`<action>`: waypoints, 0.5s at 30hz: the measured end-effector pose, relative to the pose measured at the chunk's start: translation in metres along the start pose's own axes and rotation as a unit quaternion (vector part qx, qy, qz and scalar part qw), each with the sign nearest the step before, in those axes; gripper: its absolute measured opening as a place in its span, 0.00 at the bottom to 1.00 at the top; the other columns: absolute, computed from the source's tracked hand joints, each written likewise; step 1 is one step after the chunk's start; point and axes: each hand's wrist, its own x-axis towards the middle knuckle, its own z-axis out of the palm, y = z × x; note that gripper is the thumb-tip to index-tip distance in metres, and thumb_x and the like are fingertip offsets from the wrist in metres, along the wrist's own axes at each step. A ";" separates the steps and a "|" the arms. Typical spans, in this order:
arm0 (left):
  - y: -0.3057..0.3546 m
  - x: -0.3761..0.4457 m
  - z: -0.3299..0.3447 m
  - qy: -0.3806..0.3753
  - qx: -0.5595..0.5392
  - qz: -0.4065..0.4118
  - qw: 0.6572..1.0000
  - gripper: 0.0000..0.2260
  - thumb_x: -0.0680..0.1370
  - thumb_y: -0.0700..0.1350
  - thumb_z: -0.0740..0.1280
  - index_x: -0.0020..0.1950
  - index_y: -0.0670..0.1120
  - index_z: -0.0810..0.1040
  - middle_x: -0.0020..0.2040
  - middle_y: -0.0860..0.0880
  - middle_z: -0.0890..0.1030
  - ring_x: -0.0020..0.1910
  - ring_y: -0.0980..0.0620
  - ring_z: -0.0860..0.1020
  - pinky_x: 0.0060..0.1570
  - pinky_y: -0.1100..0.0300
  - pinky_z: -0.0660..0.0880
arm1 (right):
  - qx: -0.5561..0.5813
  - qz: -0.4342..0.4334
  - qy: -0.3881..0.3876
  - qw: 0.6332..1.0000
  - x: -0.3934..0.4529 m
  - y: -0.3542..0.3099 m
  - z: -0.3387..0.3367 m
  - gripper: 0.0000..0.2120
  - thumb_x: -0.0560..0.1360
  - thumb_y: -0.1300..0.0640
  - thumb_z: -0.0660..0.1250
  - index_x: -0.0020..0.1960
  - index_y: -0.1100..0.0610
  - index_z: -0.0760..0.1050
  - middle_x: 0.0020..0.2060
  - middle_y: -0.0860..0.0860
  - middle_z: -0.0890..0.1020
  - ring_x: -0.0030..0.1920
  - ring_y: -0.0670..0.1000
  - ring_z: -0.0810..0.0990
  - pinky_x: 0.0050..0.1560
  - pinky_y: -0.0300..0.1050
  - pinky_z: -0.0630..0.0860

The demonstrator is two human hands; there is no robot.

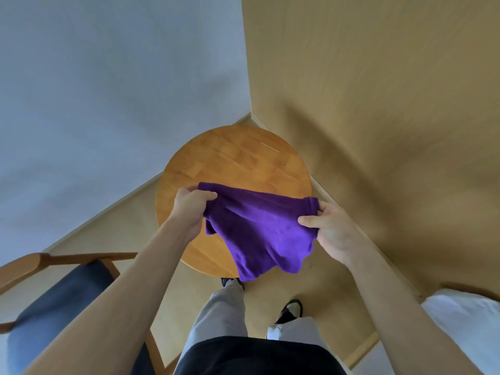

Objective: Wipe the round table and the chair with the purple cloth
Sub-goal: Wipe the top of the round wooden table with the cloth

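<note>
Both hands, left hand (190,205) and right hand (331,228), pinch the purple cloth (259,228) stretched above the round table (235,158); wiping apparently not yet begun, chair (62,288) untouched.

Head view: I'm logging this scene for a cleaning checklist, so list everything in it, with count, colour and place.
round table: one, orange-brown wood, centre, in the room corner
purple cloth: one, held spread above the table's near edge
chair: one, wooden frame, blue seat, lower left
white object: one, lower right, cannot tell what
left hand: grips the cloth's left end
right hand: grips the cloth's right end
legs: two, light trousers, dark shoes, bottom centre
</note>
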 end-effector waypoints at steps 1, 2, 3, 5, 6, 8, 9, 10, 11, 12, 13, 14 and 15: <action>0.001 0.014 0.000 0.006 0.008 -0.011 1.000 0.24 0.75 0.29 0.67 0.70 0.40 0.68 0.56 0.39 0.78 0.53 0.43 0.81 0.54 0.46 0.81 | -0.016 0.003 0.035 0.999 0.007 0.001 0.006 0.18 0.73 0.78 0.66 0.61 0.70 0.78 0.56 0.66 0.83 0.55 0.63 0.83 0.62 0.56 0.79; 0.001 0.028 -0.001 0.010 0.016 -0.028 0.999 0.28 0.75 0.29 0.67 0.72 0.44 0.65 0.58 0.40 0.76 0.56 0.42 0.80 0.59 0.44 0.79 | -0.034 0.009 0.071 0.997 0.015 0.003 0.010 0.18 0.73 0.79 0.65 0.61 0.68 0.79 0.55 0.65 0.84 0.54 0.62 0.83 0.60 0.55 0.80; 0.000 0.043 -0.001 0.011 0.029 -0.044 0.999 0.30 0.74 0.29 0.68 0.73 0.46 0.64 0.59 0.40 0.76 0.57 0.42 0.80 0.61 0.43 0.78 | -0.052 0.016 0.104 0.993 0.023 0.004 0.015 0.18 0.73 0.79 0.65 0.59 0.66 0.80 0.52 0.63 0.85 0.52 0.60 0.84 0.55 0.53 0.81; -0.008 0.071 -0.002 0.000 0.077 -0.070 0.995 0.27 0.73 0.29 0.68 0.69 0.45 0.70 0.54 0.40 0.79 0.53 0.43 0.80 0.60 0.42 0.78 | -0.112 0.033 0.161 0.980 0.038 0.010 0.023 0.16 0.72 0.77 0.65 0.54 0.62 0.81 0.46 0.62 0.85 0.46 0.58 0.83 0.47 0.50 0.80; -0.013 0.082 -0.003 -0.012 0.111 -0.077 0.991 0.24 0.72 0.29 0.67 0.66 0.44 0.74 0.50 0.40 0.80 0.48 0.43 0.79 0.55 0.43 0.79 | -0.151 0.041 0.183 0.971 0.046 0.013 0.027 0.15 0.71 0.76 0.65 0.52 0.62 0.81 0.45 0.63 0.84 0.45 0.59 0.81 0.47 0.51 0.78; -0.023 0.096 -0.005 -0.039 0.190 -0.080 0.978 0.22 0.71 0.29 0.66 0.62 0.45 0.78 0.42 0.43 0.79 0.38 0.47 0.76 0.37 0.52 0.76 | -0.215 0.057 0.223 0.949 0.058 0.022 0.034 0.16 0.70 0.74 0.65 0.55 0.63 0.78 0.44 0.60 0.83 0.44 0.60 0.81 0.47 0.52 0.78; -0.028 0.100 -0.006 -0.054 0.226 -0.079 0.970 0.21 0.70 0.30 0.65 0.61 0.46 0.78 0.39 0.45 0.76 0.34 0.49 0.73 0.31 0.58 0.72 | -0.232 0.065 0.238 0.941 0.062 0.025 0.038 0.19 0.69 0.74 0.65 0.59 0.62 0.75 0.46 0.57 0.84 0.45 0.59 0.82 0.48 0.53 0.79; -0.033 0.105 -0.008 -0.070 0.257 -0.080 0.960 0.21 0.70 0.30 0.66 0.61 0.46 0.78 0.38 0.47 0.75 0.32 0.50 0.72 0.27 0.62 0.69 | -0.240 0.072 0.248 0.936 0.064 0.028 0.042 0.25 0.69 0.73 0.64 0.64 0.59 0.72 0.47 0.55 0.83 0.46 0.57 0.83 0.49 0.53 0.80; -0.036 0.109 -0.008 -0.085 0.287 -0.082 0.951 0.22 0.70 0.30 0.67 0.62 0.46 0.77 0.39 0.48 0.75 0.32 0.51 0.72 0.25 0.64 0.69 | -0.243 0.079 0.254 0.933 0.067 0.030 0.045 0.29 0.69 0.72 0.64 0.68 0.54 0.68 0.49 0.54 0.83 0.47 0.56 0.84 0.50 0.54 0.82; -0.039 0.114 -0.008 -0.097 0.315 -0.084 0.941 0.23 0.70 0.31 0.67 0.63 0.46 0.77 0.41 0.48 0.75 0.32 0.52 0.73 0.23 0.65 0.69 | -0.249 0.083 0.257 0.930 0.070 0.030 0.047 0.31 0.69 0.71 0.64 0.68 0.50 0.68 0.50 0.54 0.82 0.47 0.56 0.84 0.50 0.55 0.82; -0.040 0.118 -0.007 -0.106 0.339 -0.084 0.931 0.24 0.69 0.31 0.67 0.64 0.46 0.77 0.43 0.48 0.75 0.33 0.52 0.74 0.23 0.66 0.69 | -0.257 0.080 0.258 0.928 0.074 0.030 0.047 0.29 0.69 0.70 0.63 0.65 0.47 0.71 0.50 0.54 0.82 0.47 0.56 0.84 0.51 0.55 0.82; -0.040 0.124 -0.006 -0.115 0.357 -0.082 0.923 0.25 0.70 0.31 0.66 0.66 0.45 0.76 0.46 0.46 0.76 0.35 0.52 0.74 0.23 0.66 0.69 | -0.264 0.074 0.255 0.927 0.080 0.028 0.046 0.26 0.69 0.70 0.63 0.60 0.46 0.74 0.50 0.52 0.83 0.48 0.55 0.84 0.51 0.52 0.81; -0.039 0.130 -0.003 -0.122 0.371 -0.075 0.918 0.26 0.70 0.31 0.64 0.68 0.44 0.76 0.50 0.44 0.78 0.37 0.51 0.76 0.26 0.65 0.70 | -0.271 0.067 0.249 0.927 0.087 0.025 0.044 0.23 0.70 0.69 0.63 0.56 0.45 0.77 0.50 0.51 0.83 0.49 0.52 0.83 0.49 0.48 0.80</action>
